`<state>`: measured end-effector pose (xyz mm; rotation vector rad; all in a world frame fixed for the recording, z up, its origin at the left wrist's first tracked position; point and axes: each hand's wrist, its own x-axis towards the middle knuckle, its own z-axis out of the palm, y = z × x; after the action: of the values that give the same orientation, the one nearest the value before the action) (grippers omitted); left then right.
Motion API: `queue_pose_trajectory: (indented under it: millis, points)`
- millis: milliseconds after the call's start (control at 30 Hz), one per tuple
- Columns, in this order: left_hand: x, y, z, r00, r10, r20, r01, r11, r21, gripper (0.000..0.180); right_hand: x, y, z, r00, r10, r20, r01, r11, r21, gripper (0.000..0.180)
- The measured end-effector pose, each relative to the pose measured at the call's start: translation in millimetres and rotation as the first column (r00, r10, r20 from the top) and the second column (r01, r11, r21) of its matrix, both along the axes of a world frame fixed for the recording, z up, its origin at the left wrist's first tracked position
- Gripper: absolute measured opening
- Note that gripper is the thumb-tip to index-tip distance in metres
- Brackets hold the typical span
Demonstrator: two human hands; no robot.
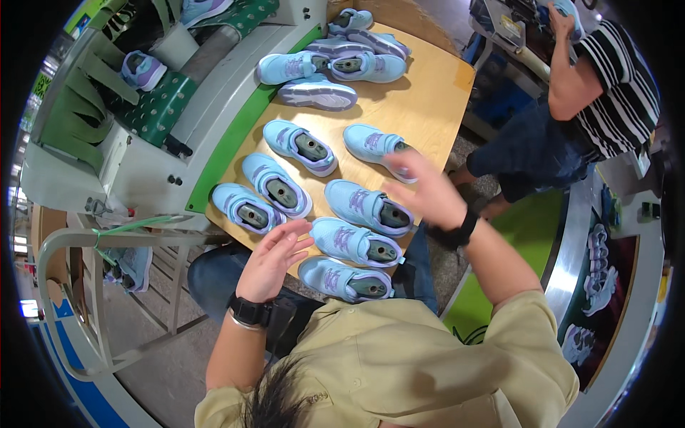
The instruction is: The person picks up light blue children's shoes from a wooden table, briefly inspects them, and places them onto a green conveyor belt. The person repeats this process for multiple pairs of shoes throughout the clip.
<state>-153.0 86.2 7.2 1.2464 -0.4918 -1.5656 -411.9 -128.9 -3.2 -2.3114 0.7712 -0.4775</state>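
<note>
Light-blue sneakers with purple trim stand on the wooden table, each with a dark insert showing in its opening. My right hand [427,191], a little blurred, is over the right side of the table with its fingers stretched apart. It partly covers the heel of one sneaker [369,145]; whether it touches the shoe is hard to see. Below it stand another sneaker [354,202] and a sneaker [340,237] nearer me. My left hand [270,262] is raised at the near edge, fingers spread and holding nothing, between a left-hand sneaker [234,200] and the nearest sneaker [325,273].
More sneakers, some on their sides [317,95], crowd the far end of the wooden table [421,93]. At left runs a machine with a green dotted belt [153,107] carrying a shoe. A metal rack [175,285] stands near left; a person in a striped shirt [617,85] works at right.
</note>
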Motion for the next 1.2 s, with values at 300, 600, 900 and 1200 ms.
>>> queue_pose_trajectory:
  millis: [300, 600, 900, 1200]
  points:
    - [-31, -29, 5, 0.997, -0.032, 0.077, 0.04, 0.993, -0.109, 0.065, -15, 25, 11, 0.965, -0.203, 0.166, 0.102, 0.875, 0.473, 0.077]
    - [-8, -69, 18, 0.812, -0.261, -0.522, -0.056, 0.855, -0.515, 0.086, 3, -35, 28, 0.958, -0.223, 0.18, 0.231, 0.973, -0.024, 0.07]
    - [111, -112, 54, 0.859, 0.116, -0.498, -0.358, 0.832, -0.424, 0.083, -10, -22, -52, 0.929, -0.299, 0.219, 0.202, 0.904, 0.376, 0.085]
    - [212, -126, 49, 0.686, 0.32, -0.654, -0.673, 0.621, -0.402, 0.077, 191, -97, 130, 0.782, -0.038, 0.622, 0.068, 0.997, -0.025, 0.073]
